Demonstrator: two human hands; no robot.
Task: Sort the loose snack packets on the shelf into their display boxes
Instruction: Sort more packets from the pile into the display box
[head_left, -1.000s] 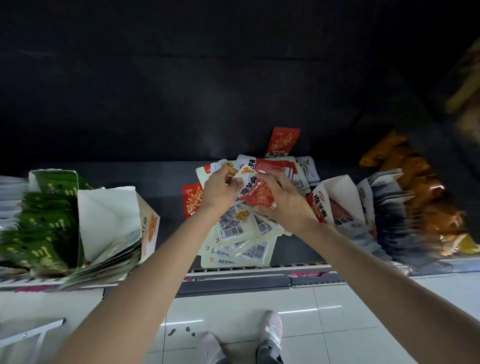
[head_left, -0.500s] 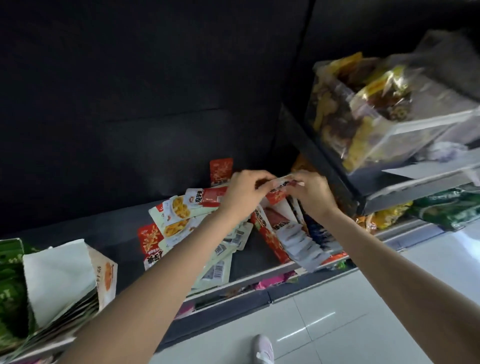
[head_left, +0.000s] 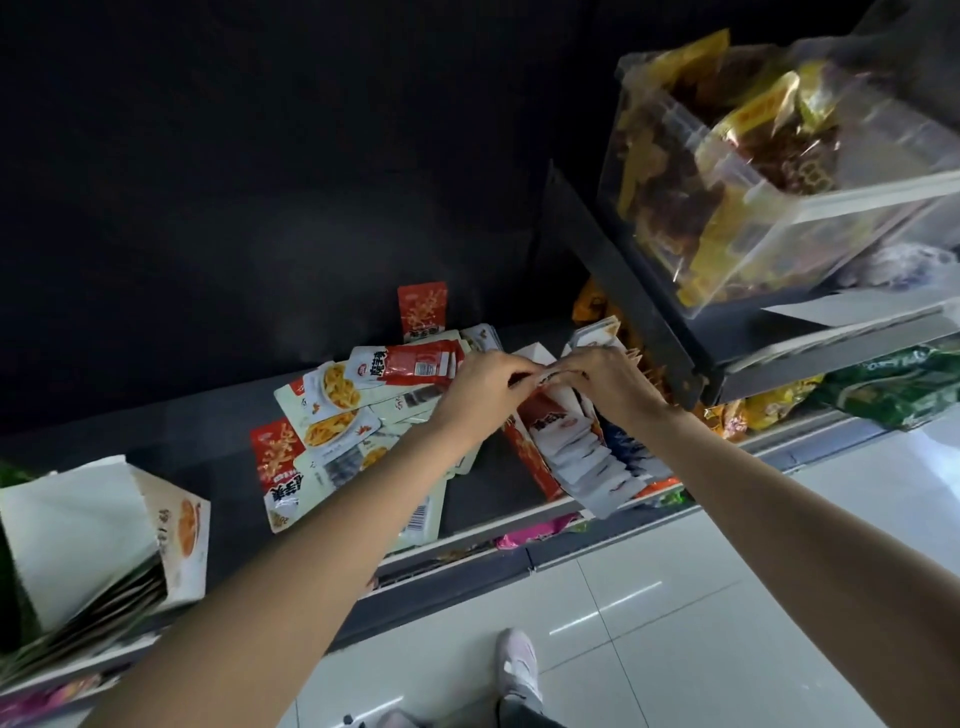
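In the head view, both hands meet at the centre of the frame above a dark grey shelf (head_left: 218, 467). The left hand (head_left: 480, 395) and the right hand (head_left: 605, 384) have their fingers curled together on a small red-and-white snack packet (head_left: 540, 379), pinched between them just over the back end of a red cardboard display box (head_left: 532, 457). This box lies tilted, right of centre, and holds a row of white-backed flat packets (head_left: 582, 462) standing on edge, fanned towards the shelf's front edge.

Left of the hands, in the middle of the frame, a loose heap of cream and red snack packets (head_left: 337, 415) lies flat on the shelf, some face up showing yellow strips of food, others face down showing barcodes. One red packet (head_left: 422, 310) stands upright against the dark back wall behind the heap.

At the lower left, a white cardboard display box with an orange picture on its side (head_left: 182, 530) stands with its flap raised, packed with thin packets seen edge on.

In the upper right, a clear plastic bin (head_left: 779, 208) sits on a higher shelf, filled with yellow-and-brown wrapped snacks. Below it, at the right edge, lie green packets (head_left: 893, 384).

Along the bottom, white floor tiles (head_left: 649, 623) and a pale shoe (head_left: 517, 662) show.
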